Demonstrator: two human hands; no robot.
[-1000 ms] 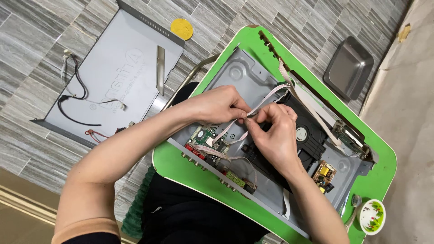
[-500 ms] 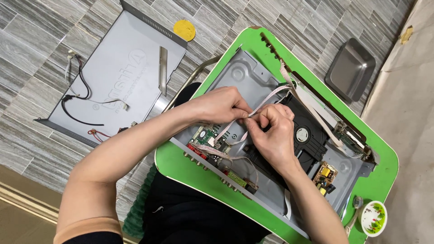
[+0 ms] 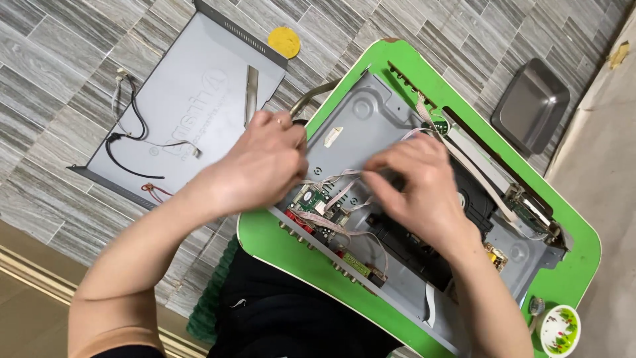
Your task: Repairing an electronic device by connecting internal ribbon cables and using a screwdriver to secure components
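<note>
Chassis [image 3: 371, 126] of some opened-up disc player sits on a green table [image 3: 570, 265], running from mid frame down toward the lower right. It's a grey metal tray with its guts showing: a small green board [image 3: 311, 199] near the front edge, thin wires [image 3: 344, 192] looping off it, a black drive block [image 3: 411, 248] further right, and a flat white ribbon [image 3: 477, 176] running along the back.

Both hands hover right over the board area, and they're motion blurred. Left hand [image 3: 262, 166] is just left of the board, fingers curled loosely downward; can't tell if it's pinching anything. Right hand [image 3: 417, 182] is over the drive, fingers bent toward the wires and maybe touching them, but the blur hides whether it actually grips one.

Further out: the grey cover [image 3: 179, 99] lies flat on the tiled floor [image 3: 53, 53] in the upper left, with a black cable [image 3: 129, 132] and a metal strip [image 3: 251, 93] resting on it. Yellow disc [image 3: 283, 42] sits just past its top corner. Upper right there's a dark square tray [image 3: 530, 106] on the floor. Small white bowl [image 3: 560, 330] with a green rim sits at the table's lower right corner.
</note>
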